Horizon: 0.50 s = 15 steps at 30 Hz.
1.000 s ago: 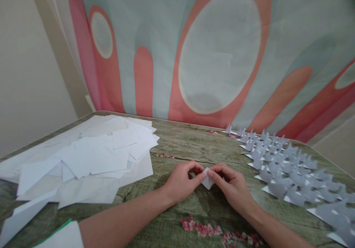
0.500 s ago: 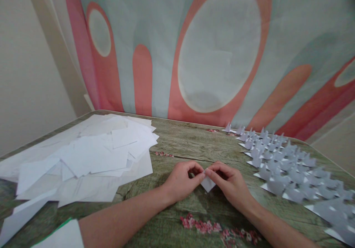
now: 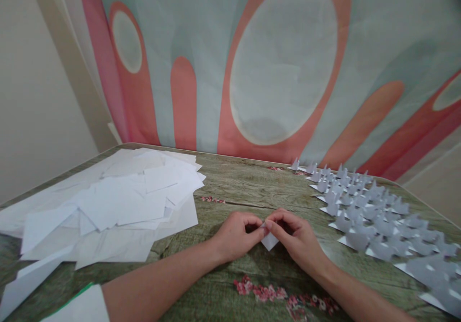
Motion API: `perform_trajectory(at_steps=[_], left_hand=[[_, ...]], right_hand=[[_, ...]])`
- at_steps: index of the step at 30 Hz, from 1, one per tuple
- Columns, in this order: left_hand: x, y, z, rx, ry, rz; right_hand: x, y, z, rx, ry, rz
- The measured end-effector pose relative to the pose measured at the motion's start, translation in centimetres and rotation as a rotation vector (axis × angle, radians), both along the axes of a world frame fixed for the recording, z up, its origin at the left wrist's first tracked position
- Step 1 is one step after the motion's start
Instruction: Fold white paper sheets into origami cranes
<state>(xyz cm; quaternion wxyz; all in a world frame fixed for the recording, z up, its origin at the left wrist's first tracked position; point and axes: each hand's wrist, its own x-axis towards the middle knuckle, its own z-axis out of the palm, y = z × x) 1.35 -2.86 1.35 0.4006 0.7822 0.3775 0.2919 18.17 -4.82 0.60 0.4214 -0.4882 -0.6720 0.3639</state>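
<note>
A small piece of folded white paper (image 3: 269,243) is held between both hands over the middle of the table, one corner pointing down toward me. My left hand (image 3: 239,235) pinches its upper left edge between thumb and fingers. From the other side my right hand (image 3: 293,231) grips the top of it, thumb in front. The fingertips almost meet and cover the paper's upper part, so the folds there are hidden.
On the left lies a loose heap of white paper sheets (image 3: 126,202). Rows of folded white paper cranes (image 3: 363,207) stand along the right side. The wood-patterned table (image 3: 230,173) with printed pink flowers ends at a coloured backdrop (image 3: 201,96).
Both hands keep hold of the folded paper. The left fingertips have drawn slightly left and down, and the paper has shifted very little. The pile and the cranes are unchanged.
</note>
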Motion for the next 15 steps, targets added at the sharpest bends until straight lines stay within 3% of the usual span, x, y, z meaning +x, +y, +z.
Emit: perform_trajectory(at_steps=[6, 15], left_hand=[[-0.01, -0.08, 0.10, 0.035, 0.024, 0.017], [0.01, 0.23, 0.31, -0.074, -0.057, 0.128]], right_hand=[[0.10, -0.02, 0.34, 0.009, -0.015, 0.030], [-0.17, 0.25, -0.01, -0.056, -0.008, 0.029]])
